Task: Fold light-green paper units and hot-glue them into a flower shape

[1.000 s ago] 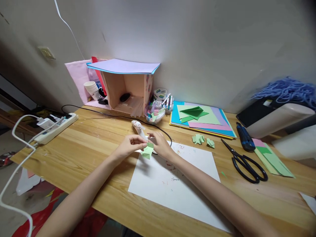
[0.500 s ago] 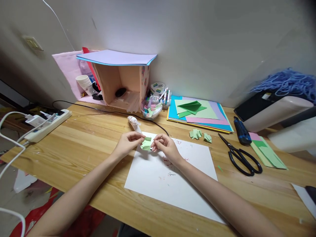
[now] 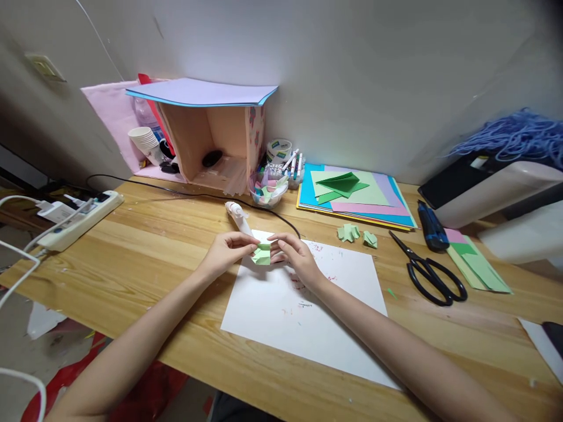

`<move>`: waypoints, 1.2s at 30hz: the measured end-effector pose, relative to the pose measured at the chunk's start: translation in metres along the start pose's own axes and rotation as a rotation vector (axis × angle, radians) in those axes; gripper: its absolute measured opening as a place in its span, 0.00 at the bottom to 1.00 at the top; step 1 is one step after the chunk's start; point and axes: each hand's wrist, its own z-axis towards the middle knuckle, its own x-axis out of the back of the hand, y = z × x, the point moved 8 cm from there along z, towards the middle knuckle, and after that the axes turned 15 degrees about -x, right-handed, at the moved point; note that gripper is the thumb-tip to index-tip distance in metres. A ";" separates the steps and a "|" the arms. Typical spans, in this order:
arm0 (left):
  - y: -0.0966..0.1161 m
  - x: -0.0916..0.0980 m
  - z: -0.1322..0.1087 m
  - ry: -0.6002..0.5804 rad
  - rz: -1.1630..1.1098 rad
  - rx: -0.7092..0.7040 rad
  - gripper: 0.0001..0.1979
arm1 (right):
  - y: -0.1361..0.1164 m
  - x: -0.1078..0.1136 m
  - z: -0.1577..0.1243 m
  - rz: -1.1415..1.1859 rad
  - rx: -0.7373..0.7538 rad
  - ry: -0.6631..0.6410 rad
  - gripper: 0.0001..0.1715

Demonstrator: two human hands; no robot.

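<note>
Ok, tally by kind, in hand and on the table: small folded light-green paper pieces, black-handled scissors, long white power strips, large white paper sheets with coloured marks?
Small folded light-green paper pieces: 3, one in the left hand
Black-handled scissors: 1
Long white power strip: 1
Large marked white paper sheet: 1
Total: 6

The left hand (image 3: 226,254) and the right hand (image 3: 302,262) are bare, each with slim, tapered fingers (image 3: 240,238) and a narrow wrist (image 3: 204,276). The left forearm (image 3: 152,328) and the right forearm (image 3: 373,328) are likewise bare, smooth in outline, and widen gradually toward the lower edge of the view. A small section of dark clothing (image 3: 237,408), garment type indeterminate, is visible just left of bottom centre.
</note>
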 end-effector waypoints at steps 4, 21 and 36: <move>0.000 -0.004 0.000 -0.036 -0.018 0.011 0.11 | 0.001 0.000 0.002 -0.006 -0.014 -0.013 0.14; 0.000 -0.009 -0.003 -0.134 0.105 -0.013 0.14 | 0.006 -0.001 0.003 -0.082 -0.035 -0.026 0.15; 0.002 -0.006 0.000 -0.041 0.065 -0.062 0.15 | 0.007 -0.003 0.003 -0.225 -0.024 0.031 0.15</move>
